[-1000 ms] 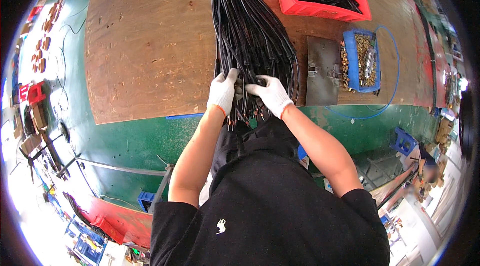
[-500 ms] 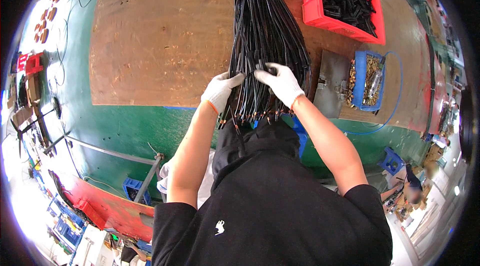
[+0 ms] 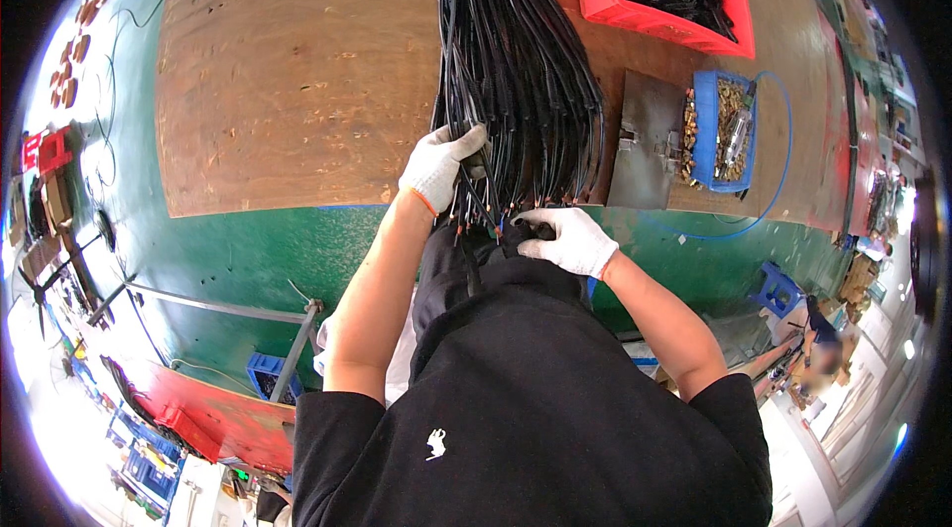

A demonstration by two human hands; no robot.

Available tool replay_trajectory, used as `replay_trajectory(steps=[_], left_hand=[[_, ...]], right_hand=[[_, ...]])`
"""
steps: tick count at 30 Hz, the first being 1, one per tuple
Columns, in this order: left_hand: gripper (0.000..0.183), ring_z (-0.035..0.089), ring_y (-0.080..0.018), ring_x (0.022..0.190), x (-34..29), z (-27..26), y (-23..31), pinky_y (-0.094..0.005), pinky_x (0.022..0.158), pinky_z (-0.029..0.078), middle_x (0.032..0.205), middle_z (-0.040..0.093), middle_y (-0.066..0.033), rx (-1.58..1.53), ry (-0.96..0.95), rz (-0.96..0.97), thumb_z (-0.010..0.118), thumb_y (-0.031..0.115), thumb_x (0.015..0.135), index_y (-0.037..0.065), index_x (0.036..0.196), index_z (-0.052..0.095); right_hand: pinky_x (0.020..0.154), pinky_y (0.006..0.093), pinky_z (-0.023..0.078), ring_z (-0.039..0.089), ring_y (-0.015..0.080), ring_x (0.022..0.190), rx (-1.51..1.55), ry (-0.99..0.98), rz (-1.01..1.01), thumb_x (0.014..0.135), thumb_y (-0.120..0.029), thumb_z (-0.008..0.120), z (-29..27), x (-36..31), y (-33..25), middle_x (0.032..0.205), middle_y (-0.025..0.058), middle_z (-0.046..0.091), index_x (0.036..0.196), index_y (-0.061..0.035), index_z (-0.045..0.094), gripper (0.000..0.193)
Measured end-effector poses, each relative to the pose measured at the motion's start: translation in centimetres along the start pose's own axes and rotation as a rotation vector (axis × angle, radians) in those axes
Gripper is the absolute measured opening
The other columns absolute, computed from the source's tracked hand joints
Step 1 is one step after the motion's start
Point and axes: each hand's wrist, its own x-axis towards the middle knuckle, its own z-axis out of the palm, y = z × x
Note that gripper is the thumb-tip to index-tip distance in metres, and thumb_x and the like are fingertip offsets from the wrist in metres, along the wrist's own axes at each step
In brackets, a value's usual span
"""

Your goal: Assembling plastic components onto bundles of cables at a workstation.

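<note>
A thick bundle of black cables (image 3: 521,61) hangs over the near edge of the wooden table, with bare copper-coloured ends toward me. My left hand (image 3: 436,168), in a white glove, is closed around a black cable at the bundle's left side, thumb laid over it. My right hand (image 3: 570,241), also gloved, is near my lap below the cable ends. Its fingers are closed on several small black sleeves (image 3: 531,232), whose round ends show at the fingertips. The held cable's end points toward the right hand.
A red bin (image 3: 659,19) of black sleeves stands at the far right. Closer in are a metal plate (image 3: 647,145) and a blue tray (image 3: 706,135) of small brass-coloured parts. A blue hose (image 3: 790,155) curves beside it. Another person (image 3: 821,353) works at the lower right.
My right hand has come down from the bundle toward my lap, carrying the black sleeves. My left hand stays at the bundle's left side, now with a cable drawn out toward me.
</note>
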Motion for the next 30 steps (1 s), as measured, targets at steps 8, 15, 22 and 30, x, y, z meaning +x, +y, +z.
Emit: replay_trajectory(steps=[8, 15, 22, 30], left_hand=[[0.02, 0.069, -0.0142, 0.076, 0.1, 1.0, -0.5, -0.0299, 0.065, 0.061, 0.095, 0.074, -0.006, -0.083, 0.011, 0.009, 0.078, 0.02, 0.099, 0.005, 0.108, 0.07], [0.016, 0.071, -0.0149, 0.079, -0.1, 1.3, -0.4, -0.0314, 0.068, 0.063, 0.095, 0.075, -0.006, -0.068, 0.035, 0.024, 0.075, 0.019, 0.1, 0.005, 0.106, 0.071], [0.018, 0.07, -0.0144, 0.08, -0.1, 1.1, -0.5, -0.0307, 0.07, 0.063, 0.095, 0.075, -0.0052, -0.043, 0.013, 0.054, 0.078, 0.02, 0.098, 0.005, 0.107, 0.072], [0.021, 0.066, -0.0121, 0.076, -0.7, 1.5, 0.6, -0.0285, 0.065, 0.057, 0.093, 0.073, -0.0029, 0.116, 0.064, 0.032, 0.079, 0.023, 0.096, 0.005, 0.107, 0.072]], right_hand=[[0.097, 0.0361, 0.056, 0.075, 0.029, 0.104, -0.112, 0.023, -0.091, 0.084, -0.034, 0.082, 0.4, -1.3, 0.8, 0.116, 0.0189, 0.077, 0.133, -0.0052, 0.071, 0.058], [0.095, 0.0355, 0.056, 0.074, 0.0256, 0.102, -0.083, 0.024, -0.023, 0.085, -0.032, 0.083, 0.9, -1.6, 2.1, 0.115, 0.0181, 0.078, 0.134, -0.0019, 0.07, 0.059], [0.092, 0.0333, 0.055, 0.07, 0.0181, 0.096, 0.395, -0.071, 0.074, 0.087, -0.025, 0.085, 1.1, -1.1, 1.0, 0.107, 0.0113, 0.078, 0.132, 0.0049, 0.068, 0.057], [0.103, 0.0386, 0.054, 0.073, 0.0318, 0.116, 0.207, 0.209, 0.022, 0.085, -0.037, 0.083, 0.5, 4.3, -2.0, 0.124, 0.0291, 0.073, 0.134, 0.0061, 0.067, 0.067]])
